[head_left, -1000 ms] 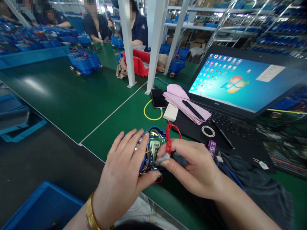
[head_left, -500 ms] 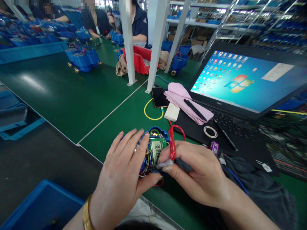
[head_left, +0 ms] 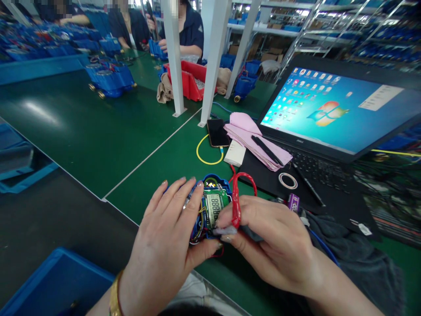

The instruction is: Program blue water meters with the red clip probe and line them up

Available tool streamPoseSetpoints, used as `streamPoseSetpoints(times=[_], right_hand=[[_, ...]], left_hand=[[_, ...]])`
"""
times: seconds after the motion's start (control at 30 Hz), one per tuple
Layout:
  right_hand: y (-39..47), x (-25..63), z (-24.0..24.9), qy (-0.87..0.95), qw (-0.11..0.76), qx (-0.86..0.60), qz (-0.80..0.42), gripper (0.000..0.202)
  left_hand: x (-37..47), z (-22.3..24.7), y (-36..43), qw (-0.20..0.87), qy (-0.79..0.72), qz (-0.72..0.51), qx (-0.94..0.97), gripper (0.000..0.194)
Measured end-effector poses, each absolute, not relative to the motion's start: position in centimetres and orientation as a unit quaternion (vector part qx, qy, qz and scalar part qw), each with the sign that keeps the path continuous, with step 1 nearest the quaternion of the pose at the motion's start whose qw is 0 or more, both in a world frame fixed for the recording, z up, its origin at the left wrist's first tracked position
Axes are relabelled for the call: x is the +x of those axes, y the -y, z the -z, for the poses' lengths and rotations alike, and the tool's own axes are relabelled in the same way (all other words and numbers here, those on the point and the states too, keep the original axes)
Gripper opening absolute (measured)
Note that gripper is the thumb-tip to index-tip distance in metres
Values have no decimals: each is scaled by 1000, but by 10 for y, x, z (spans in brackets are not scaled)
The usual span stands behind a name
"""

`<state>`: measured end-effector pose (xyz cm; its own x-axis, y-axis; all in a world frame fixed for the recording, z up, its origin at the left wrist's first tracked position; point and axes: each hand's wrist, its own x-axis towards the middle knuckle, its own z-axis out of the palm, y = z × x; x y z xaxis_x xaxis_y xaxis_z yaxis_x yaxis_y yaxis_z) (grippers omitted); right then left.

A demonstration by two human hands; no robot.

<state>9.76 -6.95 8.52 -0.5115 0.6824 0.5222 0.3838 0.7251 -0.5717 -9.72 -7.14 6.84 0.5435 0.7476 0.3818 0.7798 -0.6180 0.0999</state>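
Observation:
A blue meter (head_left: 221, 182) with an open top, a green circuit board and a digit display (head_left: 214, 205) lies at the table's near edge. My left hand (head_left: 167, 232) spans its left side, fingers stretched over the housing and thumb along the near edge, holding it. Thin coloured wires (head_left: 200, 219) show beside the display. My right hand (head_left: 272, 241) pinches a greyish translucent connector (head_left: 226, 230) at the end of a red cable (head_left: 236, 199), against the lower right of the board. The connector's tip, and whether it touches the board, I cannot make out.
To the right stand a laptop (head_left: 332, 109), pink cloth (head_left: 245, 127), a tape roll (head_left: 288, 181) and a dark cloth (head_left: 358, 259). A phone (head_left: 217, 133) lies beyond the meter. Farther back are white posts (head_left: 212, 66), a red bin (head_left: 192, 85), blue meters (head_left: 110, 79) and several co-workers.
The view has shifted slightly. Both hands keep their places on the meter and the connector; the co-worker behind the post has moved a hand.

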Motion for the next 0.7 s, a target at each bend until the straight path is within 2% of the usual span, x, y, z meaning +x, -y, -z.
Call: streamPoseSetpoints(times=[0.7], right_hand=[[68, 97, -86, 828, 379, -340, -236, 7]], left_hand=[[-97, -68, 71, 49, 430, 199, -880, 63]])
